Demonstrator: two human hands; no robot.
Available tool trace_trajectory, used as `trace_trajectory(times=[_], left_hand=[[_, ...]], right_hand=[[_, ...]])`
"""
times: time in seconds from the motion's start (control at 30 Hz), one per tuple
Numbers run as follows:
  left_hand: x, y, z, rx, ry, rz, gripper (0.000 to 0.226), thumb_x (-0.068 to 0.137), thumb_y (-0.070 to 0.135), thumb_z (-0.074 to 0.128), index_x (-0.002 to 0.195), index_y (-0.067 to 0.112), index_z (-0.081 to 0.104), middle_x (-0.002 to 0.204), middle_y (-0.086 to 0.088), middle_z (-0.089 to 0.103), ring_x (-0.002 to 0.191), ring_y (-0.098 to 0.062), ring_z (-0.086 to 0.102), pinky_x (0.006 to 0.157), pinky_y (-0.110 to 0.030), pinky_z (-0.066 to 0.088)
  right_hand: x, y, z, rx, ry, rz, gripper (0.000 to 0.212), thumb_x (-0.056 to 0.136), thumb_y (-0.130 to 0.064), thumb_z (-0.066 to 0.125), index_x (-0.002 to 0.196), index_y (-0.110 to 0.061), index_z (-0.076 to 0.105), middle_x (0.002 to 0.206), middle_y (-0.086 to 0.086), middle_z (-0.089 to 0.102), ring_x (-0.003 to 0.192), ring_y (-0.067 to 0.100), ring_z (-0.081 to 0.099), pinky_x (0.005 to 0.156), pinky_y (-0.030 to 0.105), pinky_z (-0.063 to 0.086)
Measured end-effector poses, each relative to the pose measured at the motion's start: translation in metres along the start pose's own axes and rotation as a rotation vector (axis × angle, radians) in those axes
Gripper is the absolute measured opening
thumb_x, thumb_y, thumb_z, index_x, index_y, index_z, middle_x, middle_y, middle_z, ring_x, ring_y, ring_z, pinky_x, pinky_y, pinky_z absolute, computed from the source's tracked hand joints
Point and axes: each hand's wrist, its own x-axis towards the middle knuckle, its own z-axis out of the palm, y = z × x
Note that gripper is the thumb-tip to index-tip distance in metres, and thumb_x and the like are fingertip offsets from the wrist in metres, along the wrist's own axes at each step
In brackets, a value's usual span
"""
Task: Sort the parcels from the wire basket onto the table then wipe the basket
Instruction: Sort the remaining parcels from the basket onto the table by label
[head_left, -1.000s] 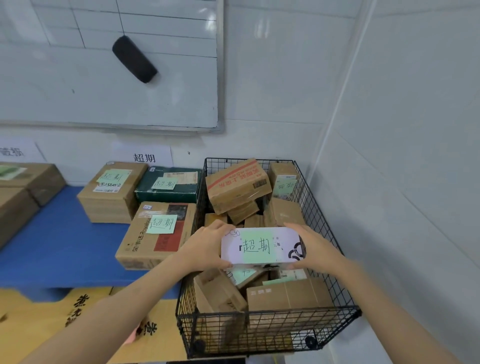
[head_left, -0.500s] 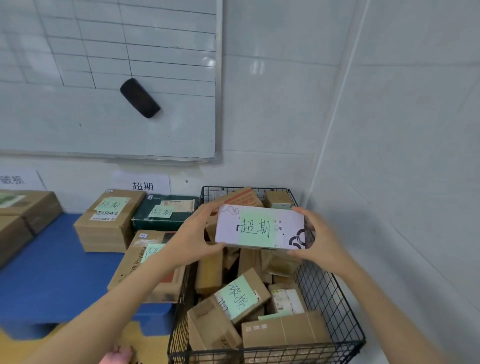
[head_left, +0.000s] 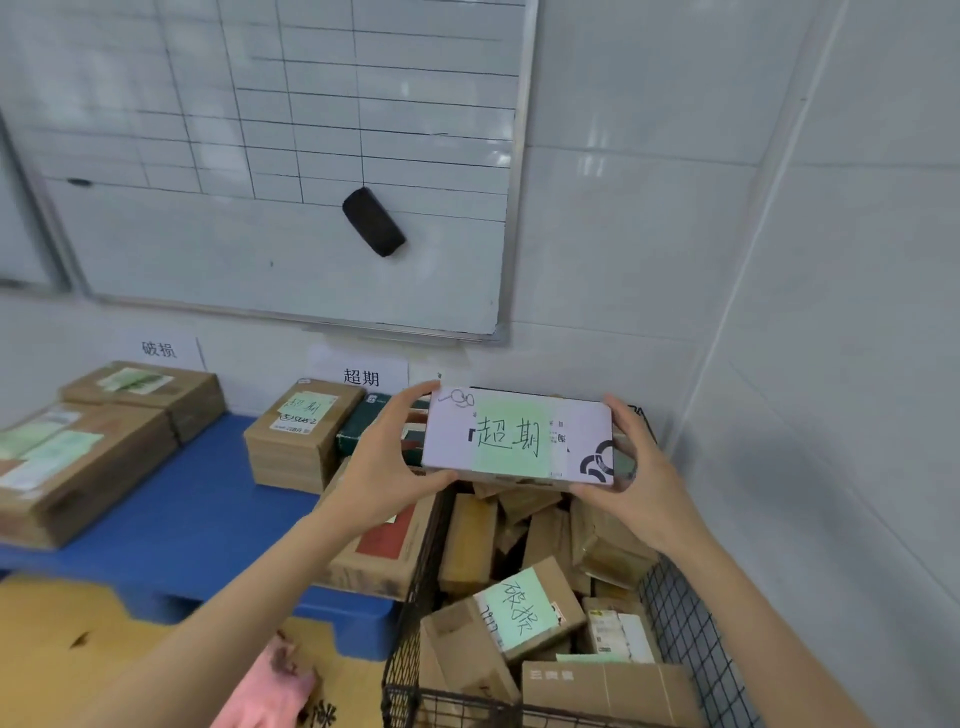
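Observation:
I hold a flat white parcel (head_left: 519, 436) with a green note reading 超期 up above the black wire basket (head_left: 685, 639). My left hand (head_left: 387, 465) grips its left end and my right hand (head_left: 636, 478) grips its right end. The basket holds several brown cardboard parcels; one near the front (head_left: 524, 610) carries a green note reading 破损. Left of the basket lies the blue table (head_left: 171, 519).
On the table stand brown boxes (head_left: 298, 434) and a dark green box (head_left: 369, 434) under a wall sign 超期 (head_left: 361, 376). More boxes (head_left: 88, 462) sit under a sign 破损 (head_left: 158, 349). A whiteboard (head_left: 291, 156) hangs above. A pink cloth (head_left: 270, 691) lies at the bottom.
Both hands have lifted the white parcel up out of the basket to the height of the wall signs. The view has tilted upward and leftward.

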Motion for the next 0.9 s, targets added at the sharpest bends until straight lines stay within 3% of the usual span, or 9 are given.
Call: trace_trajectory(times=[0.1, 0.17, 0.27, 0.4, 0.5, 0.57, 0.63, 0.77, 0.9], left_hand=[[-0.009, 0.002, -0.018, 0.043, 0.035, -0.002, 0.091, 0.071, 0.035, 0.088, 0.144, 0.041, 0.033, 0.136, 0.025, 0.049, 0.124, -0.004, 0.05, 0.1, -0.044, 0.05], [-0.018, 0.004, -0.031, 0.049, 0.047, -0.014, 0.09, 0.071, 0.036, 0.087, 0.144, 0.038, 0.034, 0.137, 0.023, 0.049, 0.123, -0.005, 0.051, 0.098, -0.043, 0.051], [-0.033, 0.005, -0.048, 0.053, 0.081, -0.032, 0.089, 0.072, 0.033, 0.086, 0.145, 0.034, 0.036, 0.138, 0.022, 0.048, 0.121, -0.001, 0.051, 0.094, -0.036, 0.054], [-0.049, 0.004, -0.073, 0.033, 0.126, -0.07, 0.087, 0.074, 0.027, 0.086, 0.143, 0.038, 0.035, 0.137, 0.026, 0.048, 0.119, 0.004, 0.051, 0.088, -0.024, 0.054], [-0.056, -0.002, -0.094, 0.036, 0.154, -0.083, 0.088, 0.069, 0.042, 0.084, 0.142, 0.044, 0.035, 0.14, 0.025, 0.048, 0.123, -0.001, 0.051, 0.093, -0.036, 0.052], [-0.06, -0.008, -0.11, 0.054, 0.168, -0.093, 0.09, 0.066, 0.052, 0.08, 0.143, 0.04, 0.035, 0.14, 0.022, 0.049, 0.122, -0.003, 0.051, 0.095, -0.045, 0.052], [-0.062, -0.016, -0.126, 0.067, 0.181, -0.099, 0.093, 0.064, 0.055, 0.079, 0.144, 0.039, 0.034, 0.141, 0.021, 0.049, 0.122, -0.002, 0.051, 0.097, -0.045, 0.051], [-0.063, -0.042, -0.163, 0.08, 0.184, -0.091, 0.094, 0.068, 0.035, 0.088, 0.145, 0.04, 0.033, 0.141, 0.022, 0.044, 0.115, 0.004, 0.052, 0.09, -0.031, 0.054], [-0.058, -0.081, -0.207, 0.092, 0.19, -0.072, 0.09, 0.067, 0.024, 0.09, 0.142, 0.031, 0.04, 0.137, 0.01, 0.049, 0.111, 0.0, 0.056, 0.083, -0.015, 0.052]], right_hand=[[0.0, -0.012, 0.012, -0.016, -0.04, -0.009, 0.104, 0.07, -0.017, 0.089, 0.152, -0.035, 0.029, 0.127, -0.04, 0.04, 0.11, -0.027, 0.043, 0.094, 0.028, 0.055], [0.002, -0.019, 0.021, 0.005, -0.075, -0.019, 0.103, 0.068, -0.017, 0.089, 0.151, -0.034, 0.03, 0.128, -0.035, 0.044, 0.109, -0.027, 0.045, 0.092, 0.032, 0.057], [0.007, -0.031, 0.038, 0.011, -0.129, -0.059, 0.102, 0.066, -0.017, 0.09, 0.149, -0.031, 0.033, 0.134, -0.02, 0.048, 0.112, -0.021, 0.047, 0.093, 0.029, 0.055], [0.017, -0.05, 0.059, -0.001, -0.174, -0.096, 0.103, 0.067, -0.015, 0.09, 0.149, -0.032, 0.031, 0.133, -0.02, 0.044, 0.117, -0.004, 0.045, 0.094, 0.021, 0.049], [0.027, -0.064, 0.076, -0.035, -0.188, -0.13, 0.106, 0.066, -0.018, 0.091, 0.151, -0.033, 0.029, 0.131, -0.02, 0.044, 0.115, 0.0, 0.048, 0.091, 0.019, 0.049], [0.032, -0.075, 0.09, -0.074, -0.207, -0.151, 0.108, 0.066, -0.022, 0.091, 0.15, -0.038, 0.026, 0.137, -0.013, 0.047, 0.118, 0.006, 0.051, 0.095, 0.034, 0.053], [0.037, -0.085, 0.106, -0.14, -0.208, -0.184, 0.107, 0.066, -0.026, 0.091, 0.15, -0.04, 0.025, 0.143, -0.009, 0.045, 0.122, 0.008, 0.049, 0.099, 0.04, 0.052], [0.052, -0.11, 0.14, -0.17, -0.237, -0.217, 0.107, 0.068, -0.028, 0.091, 0.153, -0.03, 0.026, 0.148, -0.005, 0.039, 0.127, 0.008, 0.044, 0.105, 0.033, 0.044], [0.07, -0.136, 0.185, -0.196, -0.268, -0.21, 0.107, 0.068, -0.023, 0.091, 0.153, -0.031, 0.026, 0.148, -0.004, 0.036, 0.126, 0.013, 0.048, 0.102, 0.035, 0.049]])
